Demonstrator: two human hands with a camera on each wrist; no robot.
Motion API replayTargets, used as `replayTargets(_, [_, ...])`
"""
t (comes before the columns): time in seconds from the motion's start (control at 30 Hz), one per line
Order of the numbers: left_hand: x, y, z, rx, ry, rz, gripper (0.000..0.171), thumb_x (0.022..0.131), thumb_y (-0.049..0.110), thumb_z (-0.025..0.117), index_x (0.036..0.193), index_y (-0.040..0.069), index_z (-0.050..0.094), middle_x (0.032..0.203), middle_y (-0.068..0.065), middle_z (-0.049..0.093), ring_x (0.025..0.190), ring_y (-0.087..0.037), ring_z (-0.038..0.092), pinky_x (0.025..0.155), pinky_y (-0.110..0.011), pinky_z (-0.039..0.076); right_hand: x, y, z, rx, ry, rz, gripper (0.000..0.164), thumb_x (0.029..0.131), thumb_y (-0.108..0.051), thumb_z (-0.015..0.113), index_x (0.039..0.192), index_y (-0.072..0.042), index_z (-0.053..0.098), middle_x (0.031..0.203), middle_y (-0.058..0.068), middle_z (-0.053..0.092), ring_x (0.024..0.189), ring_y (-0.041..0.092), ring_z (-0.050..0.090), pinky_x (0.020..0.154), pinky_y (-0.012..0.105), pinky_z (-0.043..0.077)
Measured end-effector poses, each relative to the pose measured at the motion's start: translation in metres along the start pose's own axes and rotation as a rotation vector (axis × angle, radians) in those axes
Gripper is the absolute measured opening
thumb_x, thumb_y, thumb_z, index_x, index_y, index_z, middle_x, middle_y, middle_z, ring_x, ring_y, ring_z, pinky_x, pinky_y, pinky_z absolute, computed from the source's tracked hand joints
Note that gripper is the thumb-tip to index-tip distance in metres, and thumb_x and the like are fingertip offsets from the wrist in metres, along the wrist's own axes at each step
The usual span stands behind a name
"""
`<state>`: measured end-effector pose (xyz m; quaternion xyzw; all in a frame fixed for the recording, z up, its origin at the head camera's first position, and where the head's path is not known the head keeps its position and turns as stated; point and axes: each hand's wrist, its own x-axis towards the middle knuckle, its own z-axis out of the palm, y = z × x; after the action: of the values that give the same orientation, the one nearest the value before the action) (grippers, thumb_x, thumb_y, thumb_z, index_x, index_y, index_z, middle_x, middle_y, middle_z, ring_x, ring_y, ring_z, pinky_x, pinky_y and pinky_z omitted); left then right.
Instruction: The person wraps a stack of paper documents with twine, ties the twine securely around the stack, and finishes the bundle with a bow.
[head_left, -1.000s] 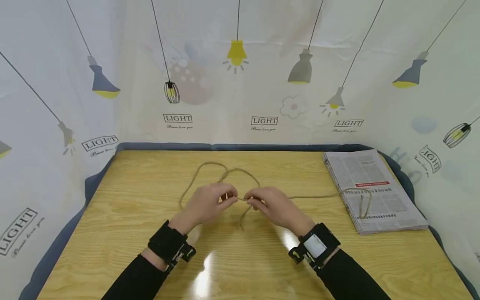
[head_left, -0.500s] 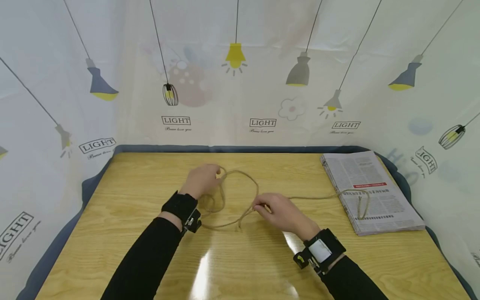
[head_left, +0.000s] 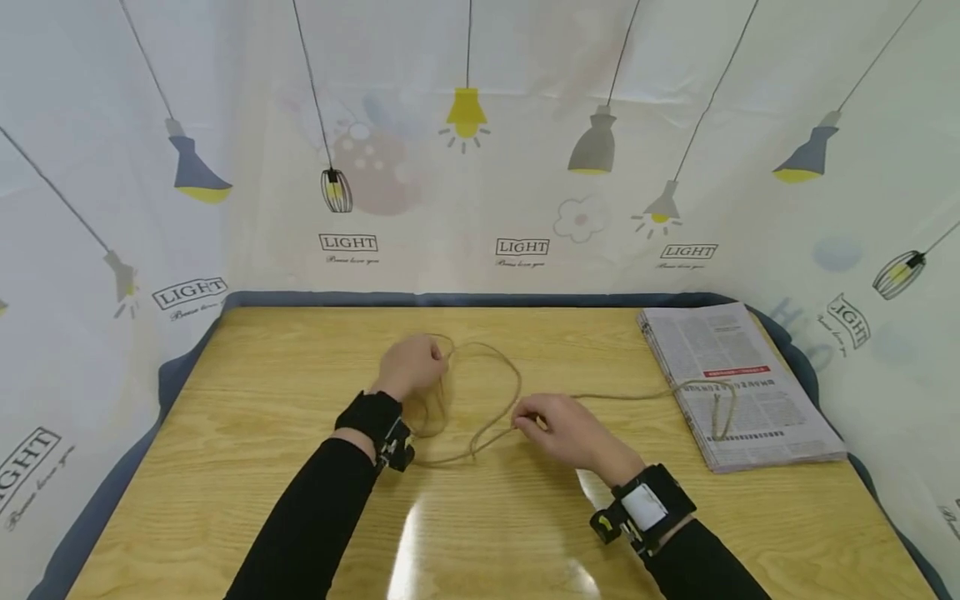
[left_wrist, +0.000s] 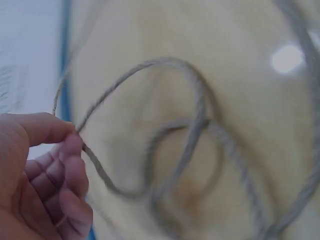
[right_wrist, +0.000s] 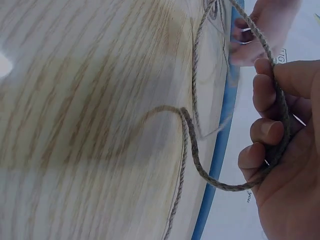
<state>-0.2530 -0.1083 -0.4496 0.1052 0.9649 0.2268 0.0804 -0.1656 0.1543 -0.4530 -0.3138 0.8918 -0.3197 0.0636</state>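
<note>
A thin twisted twine [head_left: 518, 379] lies in loose loops on the wooden table. My left hand [head_left: 410, 367] is at the far left of the loops, and in the left wrist view thumb and forefinger pinch the twine [left_wrist: 92, 155]. My right hand [head_left: 573, 429] is at the right side of the loops. In the right wrist view, the twine [right_wrist: 260, 37] passes between my right thumb and forefinger, then runs down across the palm under curled fingers. One length of twine stretches right onto a stack of newspapers [head_left: 750, 417], ending in a small bend there.
The wooden table [head_left: 225, 467] has a dark blue edge strip [head_left: 465, 300] along its back. Behind it hangs a white cloth [head_left: 435, 258] printed with lamps. Both wrists carry black straps with small cameras.
My hands were close together at the middle, both on the twine. The left hand has moved away to the far left, onto the loops; the right has shifted slightly right and nearer.
</note>
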Motion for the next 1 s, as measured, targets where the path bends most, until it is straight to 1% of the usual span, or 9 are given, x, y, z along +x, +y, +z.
replayTargets(0.07, [-0.003, -0.001, -0.014, -0.137, 0.022, 0.007, 0.027, 0.094, 0.021, 0.055, 0.068, 0.014, 0.056, 0.063, 0.000, 0.048, 0.054, -0.017, 0.039, 0.053, -0.029, 0.032, -0.001, 0.002, 0.000, -0.002, -0.003, 0.017, 0.015, 0.099, -0.020, 0.053, 0.100, -0.015, 0.067, 0.094, 0.002, 0.068, 0.082, 0.005, 0.058, 0.074, 0.034, 0.051])
replayTargets(0.17, [-0.007, -0.002, -0.035, -0.274, 0.061, 0.049, 0.017, 0.096, 0.028, 0.057, 0.093, 0.012, 0.063, 0.088, -0.005, 0.061, 0.072, -0.021, 0.053, 0.066, -0.034, 0.042, -0.004, 0.005, -0.002, -0.010, -0.001, 0.036, 0.015, 0.099, -0.020, 0.053, 0.099, -0.016, 0.067, 0.094, 0.002, 0.068, 0.083, 0.005, 0.058, 0.075, 0.034, 0.051])
replayTargets(0.37, [-0.011, -0.012, -0.067, -0.628, 0.128, 0.068, 0.025, 0.097, 0.032, 0.055, 0.102, 0.007, 0.058, 0.090, -0.008, 0.057, 0.076, -0.031, 0.057, 0.059, -0.030, 0.047, -0.008, 0.011, -0.003, -0.035, 0.005, 0.042, 0.015, 0.099, -0.019, 0.053, 0.098, -0.015, 0.068, 0.091, 0.001, 0.068, 0.074, 0.005, 0.055, 0.068, 0.032, 0.049])
replayTargets(0.5, [-0.018, -0.022, -0.083, -0.930, 0.254, 0.003, 0.030, 0.096, 0.033, 0.057, 0.106, 0.004, 0.055, 0.086, -0.006, 0.056, 0.067, -0.022, 0.057, 0.052, -0.025, 0.046, -0.009, 0.012, -0.003, -0.043, 0.002, 0.068, 0.016, 0.099, -0.022, 0.052, 0.098, -0.017, 0.068, 0.090, -0.003, 0.067, 0.072, 0.004, 0.053, 0.068, 0.031, 0.048])
replayTargets(0.6, [-0.025, -0.032, -0.094, -1.057, 0.396, -0.043, 0.027, 0.096, 0.032, 0.057, 0.106, 0.007, 0.054, 0.086, -0.006, 0.057, 0.062, -0.015, 0.056, 0.049, -0.023, 0.045, -0.010, 0.012, -0.006, -0.037, 0.013, 0.100, 0.016, 0.099, -0.022, 0.052, 0.098, -0.019, 0.067, 0.089, -0.005, 0.066, 0.071, 0.005, 0.053, 0.067, 0.031, 0.047])
replayTargets(0.7, [-0.032, -0.045, -0.099, -1.029, 0.536, -0.098, 0.024, 0.096, 0.033, 0.056, 0.101, 0.010, 0.053, 0.085, -0.007, 0.057, 0.060, -0.013, 0.054, 0.048, -0.022, 0.044, -0.011, 0.013, -0.011, -0.033, 0.033, 0.136, 0.016, 0.099, -0.022, 0.052, 0.097, -0.018, 0.067, 0.090, -0.003, 0.066, 0.071, 0.007, 0.052, 0.066, 0.032, 0.046])
replayTargets(0.83, [-0.045, -0.070, -0.097, -0.788, 0.666, -0.204, 0.030, 0.098, 0.039, 0.050, 0.095, 0.010, 0.046, 0.082, -0.009, 0.048, 0.065, -0.019, 0.050, 0.059, -0.030, 0.041, -0.014, 0.016, -0.018, -0.034, 0.050, 0.171, 0.017, 0.100, -0.022, 0.051, 0.100, -0.017, 0.067, 0.089, 0.000, 0.066, 0.069, 0.010, 0.050, 0.063, 0.032, 0.044])
replayTargets(0.9, [-0.052, -0.088, -0.091, -0.675, 0.700, -0.259, 0.030, 0.097, 0.039, 0.051, 0.094, 0.010, 0.045, 0.083, -0.008, 0.046, 0.070, -0.021, 0.046, 0.067, -0.037, 0.037, -0.015, 0.018, -0.021, -0.036, 0.057, 0.180, 0.018, 0.100, -0.022, 0.050, 0.101, -0.016, 0.067, 0.090, 0.001, 0.066, 0.069, 0.011, 0.049, 0.062, 0.032, 0.042])
replayTargets(1.0, [-0.065, -0.106, -0.083, -0.532, 0.692, -0.373, 0.026, 0.097, 0.033, 0.050, 0.096, 0.007, 0.046, 0.089, -0.011, 0.047, 0.078, -0.027, 0.043, 0.075, -0.044, 0.032, -0.017, 0.021, -0.025, -0.036, 0.069, 0.178, 0.018, 0.100, -0.021, 0.050, 0.103, -0.015, 0.067, 0.091, 0.002, 0.066, 0.068, 0.012, 0.049, 0.061, 0.033, 0.042])
